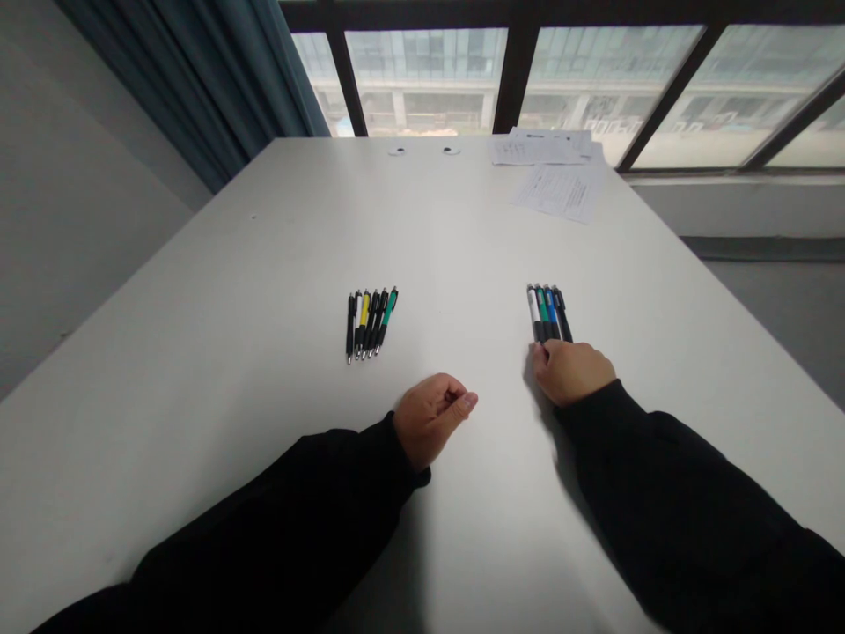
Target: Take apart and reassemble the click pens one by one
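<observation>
My left hand (436, 416) rests over the white table with its fingers curled and the thumb laid forward; nothing shows in it. Beyond it lies a group of several pens (371, 323) side by side, with black, white, yellow and green barrels, fanned slightly. On the right, my right hand (571, 371) is closed around the near ends of a second row of pens. This row has a white pen (533, 305), a green pen (542, 305), a blue pen (550, 304) and a black pen (562, 310). Their near tips are hidden by my fingers.
The wide white table (264, 255) reaches to the window (426, 79). Sheets of printed paper (554, 189) lie at its far right corner. Two cable holes (451, 151) sit near the far edge. A blue curtain (217, 79) hangs at the back left.
</observation>
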`<state>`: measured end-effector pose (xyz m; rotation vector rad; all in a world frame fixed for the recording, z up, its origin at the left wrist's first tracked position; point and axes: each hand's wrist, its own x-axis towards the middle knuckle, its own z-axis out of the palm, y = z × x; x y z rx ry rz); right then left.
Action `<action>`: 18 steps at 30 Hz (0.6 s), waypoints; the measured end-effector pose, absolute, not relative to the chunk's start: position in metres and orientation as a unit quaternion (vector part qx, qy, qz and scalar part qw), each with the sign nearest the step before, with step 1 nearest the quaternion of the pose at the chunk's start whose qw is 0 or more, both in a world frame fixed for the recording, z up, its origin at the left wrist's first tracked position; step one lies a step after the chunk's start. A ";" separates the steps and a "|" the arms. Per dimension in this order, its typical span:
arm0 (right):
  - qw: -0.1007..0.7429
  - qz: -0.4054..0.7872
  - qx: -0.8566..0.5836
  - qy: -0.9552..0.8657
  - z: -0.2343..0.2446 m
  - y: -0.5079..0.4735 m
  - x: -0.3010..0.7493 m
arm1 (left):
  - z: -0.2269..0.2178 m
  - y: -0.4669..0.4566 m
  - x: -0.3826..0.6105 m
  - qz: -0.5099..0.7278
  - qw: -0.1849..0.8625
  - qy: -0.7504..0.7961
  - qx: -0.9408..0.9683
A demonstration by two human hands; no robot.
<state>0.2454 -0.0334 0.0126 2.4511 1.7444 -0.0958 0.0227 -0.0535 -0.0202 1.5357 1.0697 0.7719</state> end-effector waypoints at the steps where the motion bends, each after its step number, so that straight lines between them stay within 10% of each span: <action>1: 0.065 -0.031 0.811 0.581 0.013 -0.034 0.245 | -0.020 -0.053 0.023 0.319 0.531 0.447 0.645; 18: -0.030 0.022 0.697 0.716 -0.002 -0.045 0.244 | -0.020 0.019 -0.059 0.220 -0.151 0.525 0.808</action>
